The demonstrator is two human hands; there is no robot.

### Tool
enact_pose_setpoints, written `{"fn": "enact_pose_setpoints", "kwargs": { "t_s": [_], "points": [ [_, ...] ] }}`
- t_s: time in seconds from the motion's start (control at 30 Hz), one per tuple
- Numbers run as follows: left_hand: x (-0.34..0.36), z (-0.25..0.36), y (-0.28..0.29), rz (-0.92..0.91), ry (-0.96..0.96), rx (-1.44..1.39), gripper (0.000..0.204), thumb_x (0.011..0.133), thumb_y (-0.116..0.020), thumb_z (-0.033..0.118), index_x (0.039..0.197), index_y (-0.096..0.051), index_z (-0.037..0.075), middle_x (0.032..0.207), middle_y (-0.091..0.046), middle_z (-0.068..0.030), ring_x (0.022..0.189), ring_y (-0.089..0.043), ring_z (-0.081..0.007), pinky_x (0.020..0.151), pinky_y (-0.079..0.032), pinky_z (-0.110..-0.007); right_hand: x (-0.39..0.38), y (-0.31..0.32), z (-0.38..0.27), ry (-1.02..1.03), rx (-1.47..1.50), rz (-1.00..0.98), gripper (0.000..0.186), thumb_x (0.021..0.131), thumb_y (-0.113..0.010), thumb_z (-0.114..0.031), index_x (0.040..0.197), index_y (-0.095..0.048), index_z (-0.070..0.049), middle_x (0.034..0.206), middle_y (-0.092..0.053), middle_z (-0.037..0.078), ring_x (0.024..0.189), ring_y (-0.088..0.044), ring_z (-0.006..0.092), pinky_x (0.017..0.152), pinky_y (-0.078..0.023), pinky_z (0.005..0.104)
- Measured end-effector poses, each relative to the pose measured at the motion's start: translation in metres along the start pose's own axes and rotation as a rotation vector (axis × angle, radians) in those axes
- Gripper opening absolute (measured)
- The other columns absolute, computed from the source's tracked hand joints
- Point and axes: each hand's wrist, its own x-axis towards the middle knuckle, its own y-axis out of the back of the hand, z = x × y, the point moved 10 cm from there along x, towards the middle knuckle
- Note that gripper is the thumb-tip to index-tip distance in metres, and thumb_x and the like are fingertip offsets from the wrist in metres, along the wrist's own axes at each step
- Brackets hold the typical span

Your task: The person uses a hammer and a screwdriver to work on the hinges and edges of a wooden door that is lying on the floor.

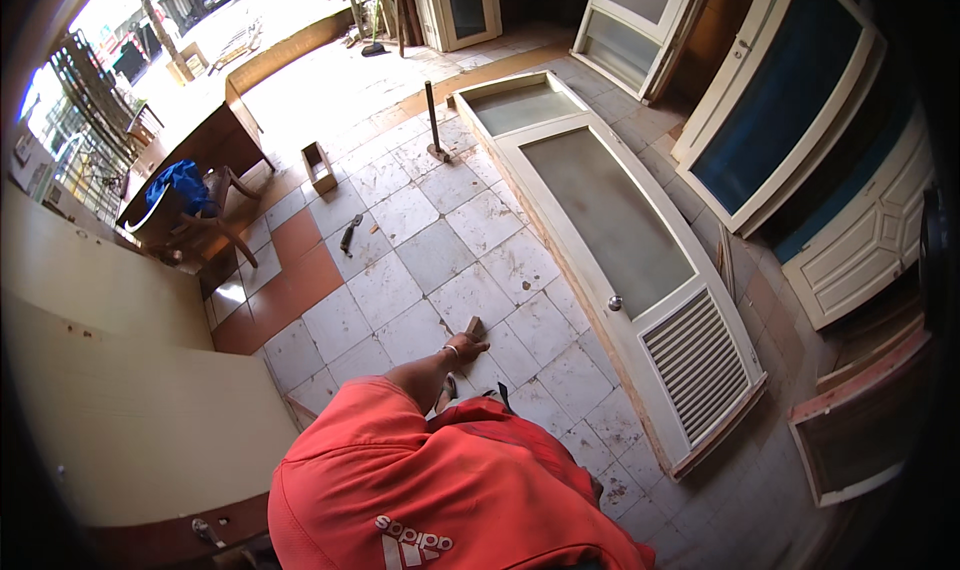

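Note:
My left arm reaches forward from a red sleeve, with a light band at the wrist. My left hand (466, 348) is closed around a small brown block (474, 326), which looks like wood, above the tiled floor. My right hand does not show; the red shirt covers that side. To the right of my left hand lies a long white door (610, 210) with frosted glass panes, a round silver knob (615, 303) and a louvred panel (697, 365) at its near end.
A long-handled hammer (434, 120) stands on its head beyond my hand. A dark hand tool (350, 233) and a narrow wooden box (319, 167) lie left of it. A chair with blue cloth (178, 188) stands by a desk. More doors (780, 100) lean at the right.

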Motion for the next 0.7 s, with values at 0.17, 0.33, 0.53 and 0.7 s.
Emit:
{"fn": "enact_pose_setpoints", "kwargs": {
  "t_s": [0.17,0.33,0.53,0.7],
  "points": [
    [-0.031,0.086,-0.076,0.056,-0.048,-0.112,0.052,0.083,-0.061,0.052,0.109,-0.068,0.007,0.112,-0.065,-0.0188,0.106,-0.061,-0.0313,0.092,-0.047,-0.038,0.018,0.121,0.070,-0.111,0.140,0.075,0.034,0.088,-0.061,-0.037,0.092,-0.060,-0.003,0.073,-0.057,0.006,0.059,-0.056,0.0168,0.047,-0.047,0.0330],
    [-0.036,0.072,-0.160,-0.013,-0.066,-0.313,0.048,0.084,-0.068,0.040,0.109,-0.065,-0.001,0.084,-0.069,-0.0097,0.067,-0.061,-0.0144,0.061,-0.049,-0.029,0.024,0.248,0.099,-0.091,0.218,0.231,0.035,0.088,-0.060,-0.039,0.085,-0.060,-0.004,0.069,-0.055,0.005,0.057,-0.055,0.0174,0.047,-0.046,0.0332],
    [-0.028,0.021,-0.274,-0.474,-0.693,1.327,0.034,0.095,-0.043,0.021,0.124,-0.060,0.022,0.106,-0.067,-0.0105,0.096,-0.065,-0.0311,0.080,-0.052,-0.043,0.055,0.298,0.026,0.126,0.206,0.212,0.040,0.088,-0.060,-0.044,0.106,-0.064,-0.009,0.084,-0.060,0.001,0.069,-0.056,0.0110,0.053,-0.047,0.0291],
    [0.019,0.151,-0.398,-0.656,-0.746,1.508,0.033,0.094,-0.043,0.022,0.124,-0.058,0.019,0.101,-0.067,-0.0104,0.093,-0.065,-0.0306,0.077,-0.052,-0.044,0.076,0.339,0.073,0.192,0.484,0.341,0.039,0.084,-0.068,-0.037,0.101,-0.066,-0.002,0.065,-0.060,0.004,0.054,-0.056,0.0138,0.048,-0.043,0.0304]
  ]
}}
